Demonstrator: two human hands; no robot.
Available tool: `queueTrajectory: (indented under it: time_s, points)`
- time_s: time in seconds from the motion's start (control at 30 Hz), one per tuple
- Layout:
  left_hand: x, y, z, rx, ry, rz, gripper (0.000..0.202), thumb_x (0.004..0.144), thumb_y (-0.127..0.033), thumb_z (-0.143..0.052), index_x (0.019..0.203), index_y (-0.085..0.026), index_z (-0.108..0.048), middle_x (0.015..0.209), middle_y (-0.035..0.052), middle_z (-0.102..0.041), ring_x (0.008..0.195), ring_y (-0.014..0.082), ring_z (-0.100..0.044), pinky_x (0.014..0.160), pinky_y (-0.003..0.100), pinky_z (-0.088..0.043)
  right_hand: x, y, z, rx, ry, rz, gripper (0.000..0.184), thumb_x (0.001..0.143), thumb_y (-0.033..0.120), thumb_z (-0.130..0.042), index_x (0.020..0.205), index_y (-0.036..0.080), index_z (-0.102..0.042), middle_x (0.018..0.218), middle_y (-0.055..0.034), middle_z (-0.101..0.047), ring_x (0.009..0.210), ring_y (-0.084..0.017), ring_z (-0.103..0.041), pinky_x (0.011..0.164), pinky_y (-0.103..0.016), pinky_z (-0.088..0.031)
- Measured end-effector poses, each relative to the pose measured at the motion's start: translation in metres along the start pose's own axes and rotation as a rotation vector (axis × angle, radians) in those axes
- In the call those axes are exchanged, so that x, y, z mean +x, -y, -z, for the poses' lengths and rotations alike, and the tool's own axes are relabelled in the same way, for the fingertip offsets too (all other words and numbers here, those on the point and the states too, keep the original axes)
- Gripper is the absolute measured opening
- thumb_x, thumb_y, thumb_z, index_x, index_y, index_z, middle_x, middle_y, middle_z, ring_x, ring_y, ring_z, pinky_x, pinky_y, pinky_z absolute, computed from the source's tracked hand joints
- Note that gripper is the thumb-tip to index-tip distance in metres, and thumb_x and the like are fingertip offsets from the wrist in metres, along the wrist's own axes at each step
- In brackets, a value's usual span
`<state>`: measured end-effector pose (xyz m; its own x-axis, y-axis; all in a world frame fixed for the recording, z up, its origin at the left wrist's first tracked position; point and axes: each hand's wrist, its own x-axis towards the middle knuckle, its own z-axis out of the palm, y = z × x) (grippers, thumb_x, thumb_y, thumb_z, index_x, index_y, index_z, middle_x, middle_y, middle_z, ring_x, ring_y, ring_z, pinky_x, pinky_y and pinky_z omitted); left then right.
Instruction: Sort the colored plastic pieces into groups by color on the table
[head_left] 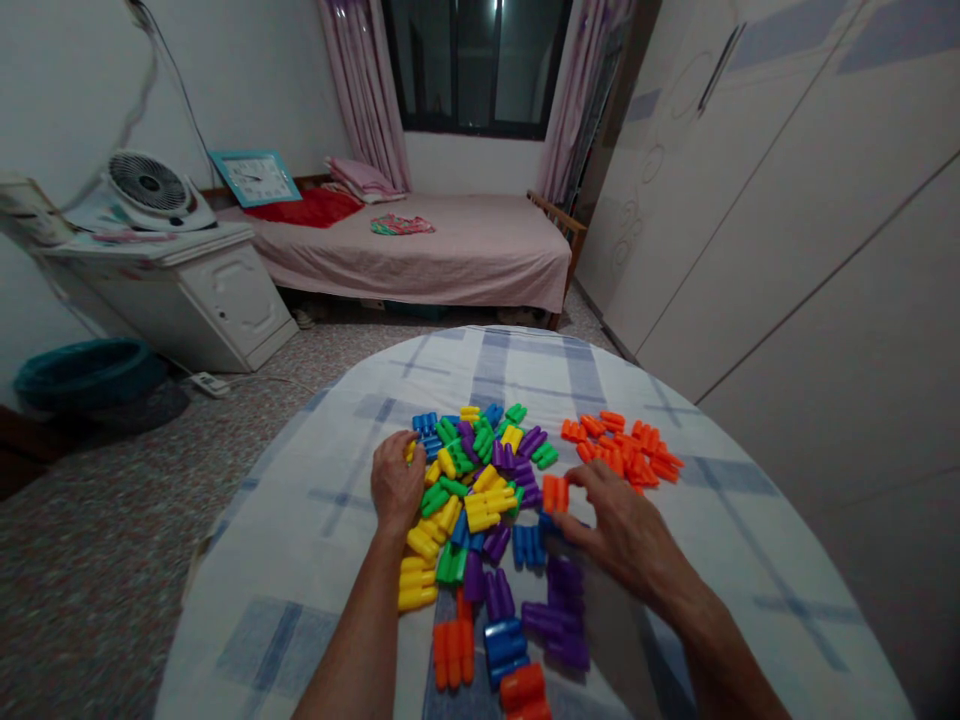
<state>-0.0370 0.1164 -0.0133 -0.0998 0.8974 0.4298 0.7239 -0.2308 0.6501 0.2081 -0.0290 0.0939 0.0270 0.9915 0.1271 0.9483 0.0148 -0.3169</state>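
Observation:
A heap of plastic building blocks shaped like joined rounded tubes lies on the table, in yellow (486, 508), green (452, 564), purple (496, 543) and blue (529, 546). My left hand (397, 482) is at the heap's left edge, its fingers curled against a small yellow block (410, 452) that they partly hide. My right hand (630, 520) pinches an orange block (556, 493) between thumb and fingers at the heap's right side. Beyond that hand lies a separate pile of orange blocks (630, 450).
Nearer me on the checked tablecloth (300, 560) lie an orange block (453, 652), a blue block (506, 650) and purple blocks (556, 620). Past the round table stand a bed (450, 260), a white cabinet (232, 300) with a fan (154, 188), and a wardrobe (787, 220) at right.

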Motion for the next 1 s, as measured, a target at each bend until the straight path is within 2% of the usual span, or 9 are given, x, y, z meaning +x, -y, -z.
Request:
queueTrajectory:
  time_s: [0.07,0.17,0.3,0.47,0.63,0.73,0.83,0.93,1.0]
  points:
    - [0.0,-0.001,0.001,-0.017,0.008,0.011,0.031,0.081,-0.03,-0.043,0.099,-0.016,-0.065,0.106,0.01,-0.065,0.104,0.0243,-0.055,0.096,0.039,-0.041,0.006,-0.027,-0.001,-0.1,-0.202,-0.115,0.03,0.083,0.042,-0.049,0.103,0.019,-0.055,0.101,-0.0092,-0.056,0.092,-0.024,-0.056,0.076,-0.035,-0.045]
    - [0.001,-0.002,0.003,-0.119,-0.022,0.087,0.033,0.081,-0.031,-0.044,0.101,-0.015,-0.064,0.109,0.0112,-0.063,0.105,0.0241,-0.055,0.097,0.04,-0.041,0.014,-0.057,-0.008,-0.156,-0.354,-0.174,0.034,0.083,0.041,-0.05,0.107,0.018,-0.054,0.108,-0.0131,-0.055,0.101,-0.028,-0.053,0.084,-0.042,-0.044]
    - [0.005,-0.001,0.006,-0.366,-0.179,0.31,0.035,0.079,-0.032,-0.046,0.103,-0.015,-0.064,0.11,0.0098,-0.063,0.104,0.0209,-0.057,0.095,0.036,-0.044,0.02,-0.055,-0.03,0.04,-0.499,-0.084,0.028,0.086,0.036,-0.046,0.108,0.02,-0.054,0.115,-0.0119,-0.054,0.113,-0.026,-0.048,0.097,-0.045,-0.039]
    - [0.01,0.001,0.009,-0.798,-0.338,0.579,0.034,0.073,-0.034,-0.054,0.102,-0.017,-0.063,0.102,0.0063,-0.065,0.094,0.0184,-0.062,0.088,0.036,-0.049,0.021,-0.023,-0.069,0.356,-0.41,0.005,0.024,0.089,0.032,-0.045,0.107,0.021,-0.056,0.118,-0.0085,-0.055,0.115,-0.02,-0.049,0.099,-0.04,-0.042]
    - [0.015,0.002,0.017,-1.3,-0.339,0.671,0.017,0.072,-0.027,-0.057,0.085,-0.019,-0.064,0.094,0.0026,-0.065,0.094,0.0137,-0.062,0.086,0.027,-0.05,0.023,-0.026,-0.085,0.465,-0.356,-0.081,0.025,0.088,0.034,-0.046,0.107,0.024,-0.059,0.119,-0.006,-0.057,0.116,-0.02,-0.051,0.1,-0.04,-0.042]
    - [0.018,0.007,0.022,-1.414,-0.271,0.742,0.017,0.073,-0.028,-0.053,0.082,-0.02,-0.065,0.094,0.0021,-0.066,0.095,0.013,-0.062,0.079,0.022,-0.052,0.025,-0.039,-0.086,0.5,-0.387,-0.137,0.026,0.09,0.035,-0.041,0.104,0.024,-0.061,0.115,-0.0056,-0.059,0.112,-0.02,-0.054,0.096,-0.039,-0.047]
    - [0.018,0.007,0.027,-1.428,-0.22,0.811,0.022,0.073,-0.032,-0.053,0.088,-0.022,-0.066,0.104,0.001,-0.065,0.089,0.0116,-0.062,0.061,0.016,-0.052,0.028,-0.049,-0.09,0.47,-0.415,-0.143,0.027,0.088,0.038,-0.044,0.102,0.025,-0.063,0.114,-0.0056,-0.061,0.11,-0.022,-0.056,0.094,-0.037,-0.049]
    - [0.016,0.002,0.031,-1.425,-0.202,0.85,0.027,0.071,-0.037,-0.058,0.093,-0.023,-0.066,0.107,-0.0003,-0.064,0.064,0.0055,-0.057,0.037,0.011,-0.038,0.03,-0.057,-0.096,0.414,-0.412,-0.121,0.026,0.085,0.039,-0.048,0.101,0.026,-0.065,0.113,-0.0054,-0.062,0.11,-0.022,-0.058,0.093,-0.036,-0.05]
    - [0.015,-0.002,0.033,-1.443,-0.214,0.868,0.03,0.07,-0.039,-0.06,0.093,-0.022,-0.066,0.102,-0.0005,-0.065,0.052,0.0025,-0.05,0.031,0.01,-0.029,0.031,-0.06,-0.098,0.391,-0.398,-0.103,0.027,0.086,0.039,-0.048,0.101,0.026,-0.065,0.113,-0.0053,-0.063,0.11,-0.022,-0.058,0.093,-0.035,-0.05]
